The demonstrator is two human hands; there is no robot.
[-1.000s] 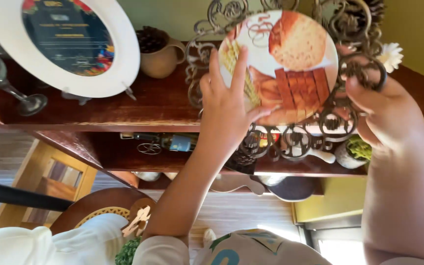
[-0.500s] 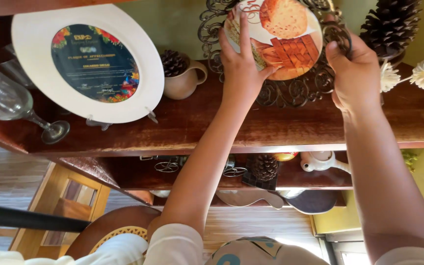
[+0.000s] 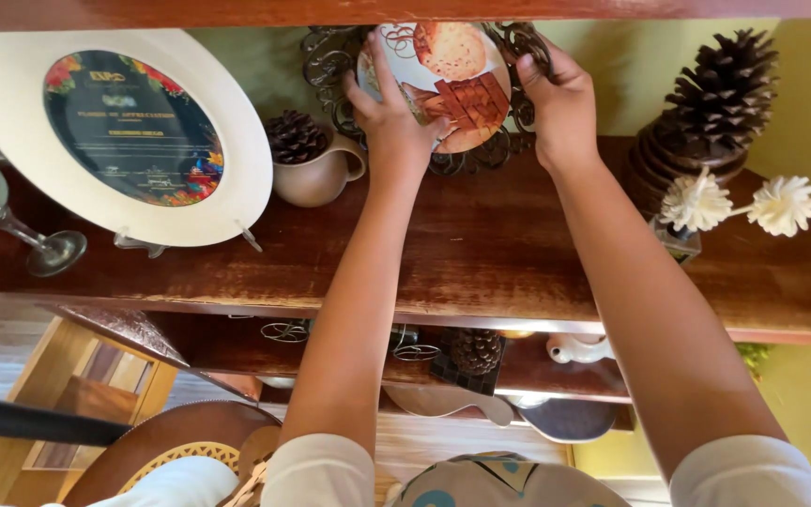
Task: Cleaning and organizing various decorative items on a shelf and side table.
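We note a dark wooden shelf [image 3: 481,253], worn and glossy, carrying all items at hand level. The largest piece on it is a white oval plate [image 3: 119,141] with a dark printed centre and floral edging, propped upright on a clear stand at the left.

The item under handling is a small round decorative plate [image 3: 443,84] — white ground, painted with an orange-brown rounded shape above and reddish-brown slatted forms below, with curled line ornament near its upper left rim. It stands upright against an ornate scrolled metal holder [image 3: 330,66] at the back of the shelf, centre of view.

The left hand [image 3: 391,127] is closed on the plate's left edge, fingers over the rim and thumb on the face. The right hand [image 3: 560,103] grips the right side, fingers wrapped where plate and scrollwork meet — we cannot tell which of the two it presses.

Just left of the left hand sits a beige jug [image 3: 316,174] holding a small pine cone [image 3: 295,136]. Well to the right stands a large pine cone [image 3: 725,89], with two white dried flowers [image 3: 739,202] before it. A wine glass [image 3: 2,211] lies at the far left.
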